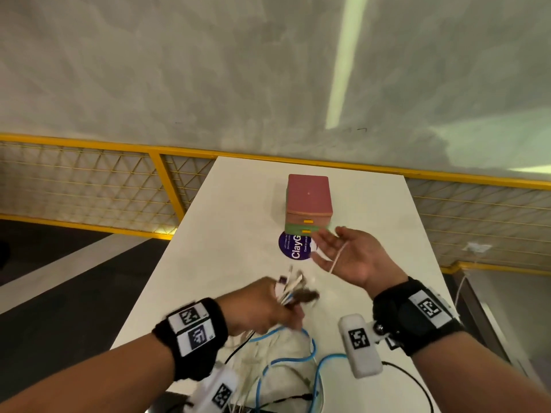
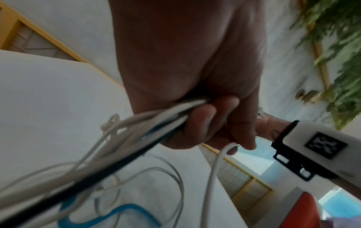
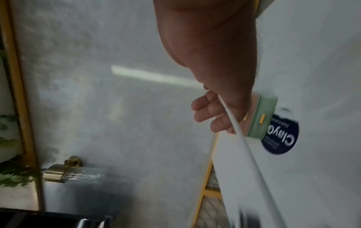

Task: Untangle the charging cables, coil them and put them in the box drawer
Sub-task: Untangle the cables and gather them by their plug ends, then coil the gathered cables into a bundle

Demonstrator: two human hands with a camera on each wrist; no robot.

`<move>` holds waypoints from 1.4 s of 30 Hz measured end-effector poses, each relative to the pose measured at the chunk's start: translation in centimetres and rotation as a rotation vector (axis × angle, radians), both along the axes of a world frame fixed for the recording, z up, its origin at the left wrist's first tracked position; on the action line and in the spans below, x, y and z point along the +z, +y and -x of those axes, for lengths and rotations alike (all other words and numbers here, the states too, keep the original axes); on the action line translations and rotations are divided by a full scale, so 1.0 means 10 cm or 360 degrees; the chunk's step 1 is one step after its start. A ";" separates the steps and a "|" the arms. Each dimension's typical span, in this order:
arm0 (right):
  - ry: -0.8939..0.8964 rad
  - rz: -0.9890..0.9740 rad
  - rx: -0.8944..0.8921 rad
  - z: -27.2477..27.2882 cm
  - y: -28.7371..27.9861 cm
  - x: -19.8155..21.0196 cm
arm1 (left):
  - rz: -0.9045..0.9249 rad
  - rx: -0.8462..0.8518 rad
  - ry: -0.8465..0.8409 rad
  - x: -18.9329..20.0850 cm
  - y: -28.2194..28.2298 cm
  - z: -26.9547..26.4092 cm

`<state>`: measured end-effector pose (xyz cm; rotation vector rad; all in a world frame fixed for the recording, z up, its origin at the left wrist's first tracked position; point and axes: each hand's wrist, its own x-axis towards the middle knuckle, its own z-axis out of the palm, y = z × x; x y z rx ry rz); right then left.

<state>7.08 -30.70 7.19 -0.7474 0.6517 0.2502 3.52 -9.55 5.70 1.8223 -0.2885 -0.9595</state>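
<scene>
- Left hand (image 1: 262, 305) is fisted around a bundle of cables (image 2: 125, 131): several thin white cords, a black one and a blue one, their plug ends sticking out above the knuckles in the head view.
- Right hand (image 1: 351, 254) is spread, palm up, fingers relaxed; a single white cable (image 3: 244, 138) lies across the palm and runs back toward the bundle. I cannot tell whether the thumb pins it.
- Judging by this, the step in hand is untangling: one white cord is being drawn free of the clump. Nothing looks coiled yet.
- Next move likely calls for pulling that cord clear without tightening the small knot (image 2: 110, 121) seen near the left fist, then winding it into loops.
- Below the hands, loose loops of blue cable (image 1: 286, 359) and white and black cords sprawl on the smooth white table (image 1: 226, 222); they are thin, round and limp.
- Beyond the right hand stands the box (image 1: 308, 198), a small blocky thing with a dull red top and a green drawer (image 1: 301, 231) with an orange pull; the drawer appears closed.
- Round dark blue sticker (image 1: 293, 248) lies flat just in front of the box.
</scene>
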 end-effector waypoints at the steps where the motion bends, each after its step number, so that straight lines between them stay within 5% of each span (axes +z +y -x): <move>1: 0.0034 0.0014 -0.0077 0.00 -0.11 -0.02 | -0.0094 -0.0094 0.0050 -0.04 0.09 0.04; 5: 0.0141 0.0181 -0.0171 0.13 -0.49 -0.21 | -0.0207 -0.0274 0.0226 -0.10 0.30 0.08; 7: 0.0201 0.0626 0.0058 0.32 -0.64 -0.30 | -0.0162 -0.0163 0.0157 -0.07 0.31 0.05; 10: 0.0236 0.1442 0.0793 0.71 -0.81 -0.50 | 0.0083 0.0243 0.0122 0.06 0.27 -0.10; 14: 0.0549 0.1907 0.2113 1.02 -0.89 -0.66 | 0.0479 0.0494 0.0155 0.38 0.17 -0.27; 16: 0.0440 0.2291 0.2442 1.00 -0.85 -0.60 | 0.0651 0.0566 0.0129 0.52 0.08 -0.30; 17: 0.0269 0.2373 0.2393 0.95 -0.80 -0.54 | 0.0712 0.0587 0.0099 0.59 0.01 -0.30; 19: -0.0254 0.2352 0.1830 0.82 -0.56 -0.21 | 0.0731 0.0594 -0.0025 0.71 -0.11 -0.28; 22: -0.1025 0.1707 0.1003 0.62 0.01 0.29 | 0.0804 0.0587 -0.0213 0.81 -0.31 -0.24; 26: -0.1302 0.1389 0.0612 0.54 0.54 0.64 | 0.1058 0.0718 -0.0185 0.95 -0.42 -0.25; 31: -0.1363 0.1432 0.0587 0.52 0.67 0.68 | 0.0923 0.0597 -0.0373 1.06 -0.34 -0.30; 36: -0.1496 0.1494 0.0576 0.56 0.68 0.68 | 0.0723 0.0083 -0.0383 1.14 -0.22 -0.34; 42: -0.1464 0.1073 0.0700 0.61 0.70 0.79 | 0.1247 0.0329 -0.0160 1.26 -0.27 -0.40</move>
